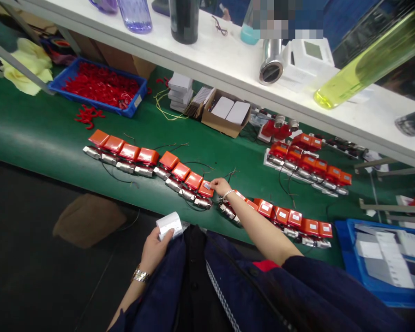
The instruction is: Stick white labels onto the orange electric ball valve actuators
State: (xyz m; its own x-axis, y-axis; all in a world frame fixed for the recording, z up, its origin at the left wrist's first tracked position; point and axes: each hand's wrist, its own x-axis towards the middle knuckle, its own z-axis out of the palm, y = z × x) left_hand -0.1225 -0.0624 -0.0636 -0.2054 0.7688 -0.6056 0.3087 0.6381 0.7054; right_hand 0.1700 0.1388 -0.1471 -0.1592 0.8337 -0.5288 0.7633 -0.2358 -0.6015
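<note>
My left hand [156, 249] is closed around a roll of white labels [170, 226], the thumb lying on its face, in front of the bench edge. Over the bench my right hand [221, 186] pinches a small label [207, 186] at the top of an orange-capped metal valve [204, 192]. Whether that label is fully stuck down I cannot tell. To its left, several orange-capped valves [147, 156] stand in a row with plain tops. On the right, further valves [294, 217] carry white labels; my right forearm partly covers that row.
A blue tray of red parts [99, 85] sits at the back left, near a cardboard box [221, 124]. More valves [309, 162] stand at the back right. A blue bin [349, 276] holds white pieces. Bottles line the raised white shelf [210, 60].
</note>
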